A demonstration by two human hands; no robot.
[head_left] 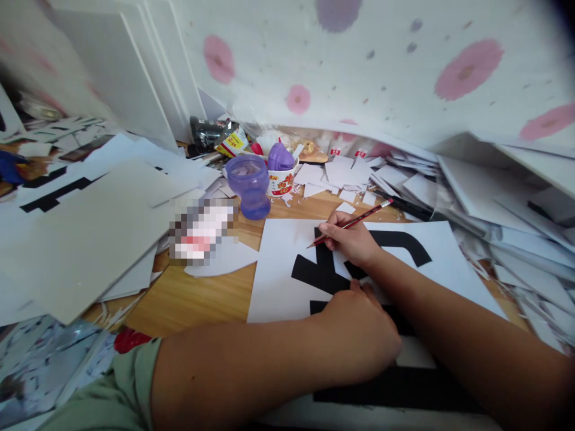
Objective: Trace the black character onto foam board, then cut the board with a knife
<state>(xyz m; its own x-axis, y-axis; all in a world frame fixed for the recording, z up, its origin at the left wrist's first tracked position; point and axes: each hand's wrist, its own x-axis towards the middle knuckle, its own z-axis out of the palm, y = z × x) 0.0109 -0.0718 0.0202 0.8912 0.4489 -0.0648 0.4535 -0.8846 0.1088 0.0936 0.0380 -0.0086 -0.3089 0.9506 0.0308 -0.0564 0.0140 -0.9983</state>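
Red-and-black pencil [362, 216] over the white sheet [278, 269] | our right hand [353, 242] pinches it | our left hand [359, 335] rests on the sheet's black shape [321, 275], its grip hidden from us | we'd best press firmly, keep the pencil light

A person's right hand [356, 244] holds a pencil [369, 213] over a white sheet [278, 287] bearing black shapes [320, 274] as the left hand [363, 329] rests on them, a purple cup [250, 185] and paper scraps [345, 172] beyond

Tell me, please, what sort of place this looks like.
Probably a craft workspace: a wooden table scattered with white offcuts, and a red-and-black pencil in the right hand.
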